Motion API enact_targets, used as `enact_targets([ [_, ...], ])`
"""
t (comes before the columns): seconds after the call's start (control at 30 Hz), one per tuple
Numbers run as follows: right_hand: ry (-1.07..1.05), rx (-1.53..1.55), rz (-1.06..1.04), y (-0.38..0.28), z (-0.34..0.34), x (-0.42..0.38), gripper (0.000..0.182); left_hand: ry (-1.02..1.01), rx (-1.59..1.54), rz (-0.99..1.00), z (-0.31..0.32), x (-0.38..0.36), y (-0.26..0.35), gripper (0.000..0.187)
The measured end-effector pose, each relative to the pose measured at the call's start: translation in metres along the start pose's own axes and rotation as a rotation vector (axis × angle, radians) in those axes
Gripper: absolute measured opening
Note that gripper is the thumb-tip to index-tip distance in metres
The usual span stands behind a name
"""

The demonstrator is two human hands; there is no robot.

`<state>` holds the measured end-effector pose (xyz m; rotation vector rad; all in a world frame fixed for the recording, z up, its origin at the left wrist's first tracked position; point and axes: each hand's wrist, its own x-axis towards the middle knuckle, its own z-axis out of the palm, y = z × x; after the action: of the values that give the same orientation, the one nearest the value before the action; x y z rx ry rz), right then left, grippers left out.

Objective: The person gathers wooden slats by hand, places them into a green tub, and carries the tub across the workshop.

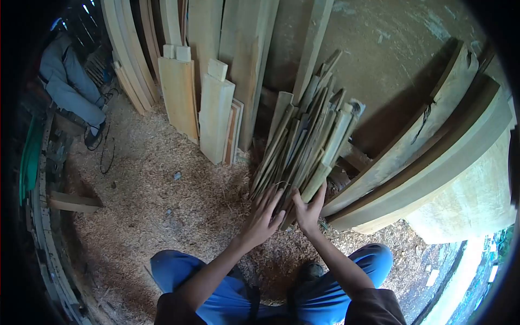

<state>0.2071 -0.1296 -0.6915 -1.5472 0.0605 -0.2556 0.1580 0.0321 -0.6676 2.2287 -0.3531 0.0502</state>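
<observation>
A bundle of thin wooden strips [309,138] leans away from me against the wall, its lower end near my knees. My left hand [262,218] grips the left side of that lower end, its fingers laid along the strips and its thumb pointing inward. On the other side, my right hand [310,212] wraps round the outer strips, thumb on the front. A thin loop, perhaps wire or string, shows at the strips near my left fingertips. The undersides of the lowest strips are hidden.
Wood shavings [146,179] cover the floor. Upright planks [205,32] and short boards [179,97] lean on the wall at left. Long boards [428,173] lean at right. At far left sits another person in grey trousers [70,76], near a wood block [75,202].
</observation>
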Motion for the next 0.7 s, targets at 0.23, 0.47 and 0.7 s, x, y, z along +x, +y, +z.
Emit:
enact_targets([
  [0.23, -0.053, -0.575, -0.101, 0.022, -0.007, 0.003, 0.079, -0.056, -0.002, -0.035, 0.011, -0.012, 0.008, 0.068],
  [0.47, -0.091, -0.768, -0.089, 0.028, -0.014, -0.01, 0.082, -0.067, 0.018, -0.062, 0.013, -0.007, 0.001, 0.068],
  [0.7, -0.012, -0.597, -0.014, 0.008, -0.021, -0.009, 0.067, -0.126, 0.021, -0.094, 0.018, -0.002, -0.011, 0.065],
])
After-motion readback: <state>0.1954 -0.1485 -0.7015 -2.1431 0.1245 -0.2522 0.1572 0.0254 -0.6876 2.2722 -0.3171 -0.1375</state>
